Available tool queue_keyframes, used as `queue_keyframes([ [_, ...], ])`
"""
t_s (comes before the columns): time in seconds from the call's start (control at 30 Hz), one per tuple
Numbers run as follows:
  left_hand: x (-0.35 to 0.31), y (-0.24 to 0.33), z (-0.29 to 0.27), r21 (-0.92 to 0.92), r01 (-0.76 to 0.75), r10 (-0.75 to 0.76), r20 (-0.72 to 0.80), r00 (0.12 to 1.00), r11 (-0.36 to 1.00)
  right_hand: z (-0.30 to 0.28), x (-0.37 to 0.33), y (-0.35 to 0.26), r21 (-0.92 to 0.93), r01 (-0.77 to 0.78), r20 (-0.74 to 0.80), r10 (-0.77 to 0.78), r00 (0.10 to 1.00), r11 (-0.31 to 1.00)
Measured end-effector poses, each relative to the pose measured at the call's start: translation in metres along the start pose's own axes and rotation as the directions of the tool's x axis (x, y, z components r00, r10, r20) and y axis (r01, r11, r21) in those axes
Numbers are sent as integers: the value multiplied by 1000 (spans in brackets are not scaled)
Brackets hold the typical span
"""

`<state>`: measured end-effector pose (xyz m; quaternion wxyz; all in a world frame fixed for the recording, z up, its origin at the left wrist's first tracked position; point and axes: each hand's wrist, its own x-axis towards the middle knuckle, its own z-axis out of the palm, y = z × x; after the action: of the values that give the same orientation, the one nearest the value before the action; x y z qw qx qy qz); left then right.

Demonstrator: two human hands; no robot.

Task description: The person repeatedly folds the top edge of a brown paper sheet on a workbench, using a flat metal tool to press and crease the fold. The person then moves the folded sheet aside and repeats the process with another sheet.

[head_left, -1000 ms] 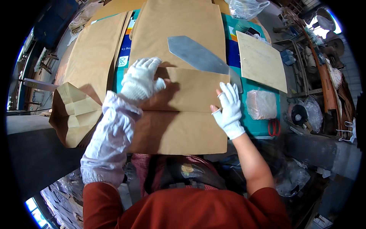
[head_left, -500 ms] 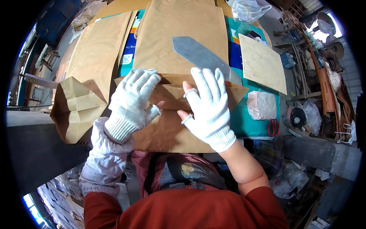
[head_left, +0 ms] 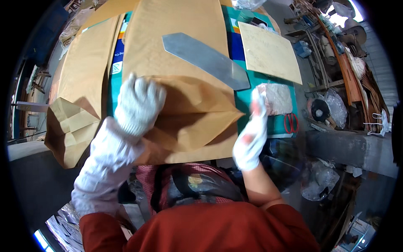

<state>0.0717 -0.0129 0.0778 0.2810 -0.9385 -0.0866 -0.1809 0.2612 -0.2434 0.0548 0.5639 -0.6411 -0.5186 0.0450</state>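
A brown kraft paper bag (head_left: 197,130) lies in front of me, its end folded open into a pointed diamond shape. At its left side, my left hand (head_left: 140,105), in a white knit glove, is closed with curled fingers on the bag's edge; the fingertips are hidden. My right hand (head_left: 252,136), in a white glove with bare thumb and fingertip, is raised edge-on just right of the bag's right corner. Its fingers stretch upward, slightly blurred, and hold nothing visible. Beyond the bag, a flat grey plate with a pointed end (head_left: 205,61) rests on more brown paper.
A wrapped whitish block (head_left: 278,98) and red-handled scissors (head_left: 291,123) lie at the right on the green sheet. Behind them is a beige board (head_left: 270,52). Stacked paper bags (head_left: 84,63) and a folded bag end (head_left: 71,130) occupy the left.
Both hands lay flat on the bag's folded end. The left has curled at the left edge, the right has moved off rightward, and the bag's end has spread open toward me.
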Motion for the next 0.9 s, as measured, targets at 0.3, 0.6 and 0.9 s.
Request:
queue_keyframes([
  [0.3, -24, 70, -39, -681, 92, 79, 216, 973, 727, 4, -50, 102, 565, -427, 127, 436, 891, 706],
  [0.6, 32, 144, 94, -849, -43, 330, 158, 931, 527, -2, -13, 113, 527, -438, 321, 307, 896, 728],
  [0.9, 51, 58, 67, -354, 162, 120, 655, 746, 921, 28, -13, 87, -527, 190, 379, 29, 925, 828],
])
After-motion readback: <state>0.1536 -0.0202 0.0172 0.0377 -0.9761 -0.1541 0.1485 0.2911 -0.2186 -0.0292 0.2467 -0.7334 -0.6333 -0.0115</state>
